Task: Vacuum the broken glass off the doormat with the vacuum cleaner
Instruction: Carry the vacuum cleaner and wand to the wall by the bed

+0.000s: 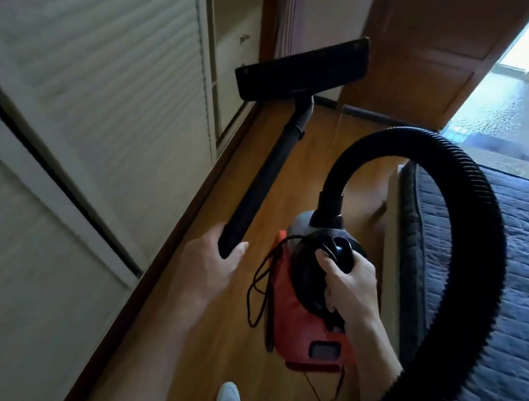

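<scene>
A person's right hand (pixel 347 282) grips the top handle of a red canister vacuum cleaner (pixel 299 323), apparently to carry it; the left hand (pixel 212 261) grips the black wand (pixel 270 173), keeping its floor nozzle (pixel 303 67) raised; the hose (pixel 476 254) loops alongside; no doormat or glass is discernible, perhaps by the open doorway (pixel 517 84).

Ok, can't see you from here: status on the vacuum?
Left hand grips wand. Right hand grips vacuum handle. Hose loops high. Wardrobe left, bed right.
</scene>
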### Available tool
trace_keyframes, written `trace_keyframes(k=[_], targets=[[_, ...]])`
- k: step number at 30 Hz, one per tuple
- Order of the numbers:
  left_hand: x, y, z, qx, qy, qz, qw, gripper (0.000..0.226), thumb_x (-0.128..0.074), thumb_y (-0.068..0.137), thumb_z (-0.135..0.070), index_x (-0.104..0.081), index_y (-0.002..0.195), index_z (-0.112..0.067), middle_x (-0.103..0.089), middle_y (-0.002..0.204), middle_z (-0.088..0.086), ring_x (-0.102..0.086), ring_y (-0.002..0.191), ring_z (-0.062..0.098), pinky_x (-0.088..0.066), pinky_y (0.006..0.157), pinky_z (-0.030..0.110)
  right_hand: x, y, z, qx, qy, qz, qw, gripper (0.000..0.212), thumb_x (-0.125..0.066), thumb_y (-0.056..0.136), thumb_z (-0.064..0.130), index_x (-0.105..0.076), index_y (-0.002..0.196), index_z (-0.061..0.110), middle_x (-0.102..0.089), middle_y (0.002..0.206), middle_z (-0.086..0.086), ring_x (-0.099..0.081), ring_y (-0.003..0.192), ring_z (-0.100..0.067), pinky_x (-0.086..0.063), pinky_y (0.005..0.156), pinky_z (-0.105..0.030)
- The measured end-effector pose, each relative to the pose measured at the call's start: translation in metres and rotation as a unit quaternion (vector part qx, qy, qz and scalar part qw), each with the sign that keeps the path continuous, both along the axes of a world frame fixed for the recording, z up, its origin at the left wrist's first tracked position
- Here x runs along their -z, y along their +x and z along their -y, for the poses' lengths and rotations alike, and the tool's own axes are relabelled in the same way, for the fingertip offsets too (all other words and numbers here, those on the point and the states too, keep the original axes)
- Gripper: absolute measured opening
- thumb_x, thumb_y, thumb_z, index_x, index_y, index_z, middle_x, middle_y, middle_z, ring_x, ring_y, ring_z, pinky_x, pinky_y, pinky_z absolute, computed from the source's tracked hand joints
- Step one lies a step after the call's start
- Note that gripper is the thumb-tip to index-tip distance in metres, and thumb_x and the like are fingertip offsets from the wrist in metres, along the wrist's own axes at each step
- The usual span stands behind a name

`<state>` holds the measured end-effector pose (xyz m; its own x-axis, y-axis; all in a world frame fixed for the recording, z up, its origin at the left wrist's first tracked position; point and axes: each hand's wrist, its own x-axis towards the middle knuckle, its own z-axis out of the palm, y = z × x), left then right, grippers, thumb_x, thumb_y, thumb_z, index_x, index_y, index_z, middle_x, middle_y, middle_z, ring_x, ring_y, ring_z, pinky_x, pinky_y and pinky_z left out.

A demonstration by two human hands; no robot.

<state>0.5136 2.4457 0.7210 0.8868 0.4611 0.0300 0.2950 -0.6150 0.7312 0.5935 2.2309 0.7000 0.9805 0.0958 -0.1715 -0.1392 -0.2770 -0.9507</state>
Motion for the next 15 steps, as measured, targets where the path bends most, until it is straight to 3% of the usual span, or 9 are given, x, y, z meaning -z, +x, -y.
trace_keyframes(k=[3,6,9,15], targets=[[-0.002,0.034,-0.019,0.017,-0.008,0.009,1.0,0.02,-0.064,0.098,-0.036,-0.059,0.11,-0.021,-0.056,0.092,-0.016,-0.052,0.07,-0.006,-0.04,0.055,0.002,-0.007,0.027,-0.017,0.023,0.003,-0.003,1.0,0.021,-0.072,0.091,0.025,-0.064,0.078,0.01,-0.056,0.052,-0.002,-0.05,0.036,-0.02,-0.039,0.04,-0.028],[0.004,0.069,-0.034,0.035,-0.028,0.007,0.999,0.036,-0.064,0.097,-0.037,-0.063,0.126,-0.016,-0.062,0.096,-0.015,-0.058,0.077,0.003,-0.045,0.059,0.009,-0.01,0.055,-0.031,0.035,-0.005,0.003,0.999,0.02,-0.072,0.091,0.026,-0.067,0.081,0.01,-0.057,0.051,-0.003,-0.05,0.035,-0.019,-0.039,0.039,-0.028],[0.009,0.102,-0.048,0.055,-0.038,0.001,0.998,0.028,-0.063,0.098,-0.038,-0.066,0.118,-0.02,-0.067,0.083,-0.009,-0.064,0.071,0.004,-0.048,0.054,0.013,-0.005,0.087,-0.043,0.037,-0.017,0.01,0.999,0.021,-0.072,0.092,0.028,-0.066,0.077,0.013,-0.059,0.052,-0.001,-0.052,0.036,-0.018,-0.04,0.039,-0.027],[0.02,0.2,-0.074,0.067,-0.05,-0.01,0.996,0.022,-0.062,0.098,-0.036,-0.064,0.114,-0.022,-0.065,0.084,-0.007,-0.064,0.071,0.005,-0.049,0.053,0.013,0.006,0.183,-0.067,0.046,-0.027,0.015,0.998,0.025,-0.072,0.091,0.029,-0.062,0.071,0.019,-0.059,0.052,0.002,-0.054,0.037,-0.017,-0.042,0.043,-0.029]])
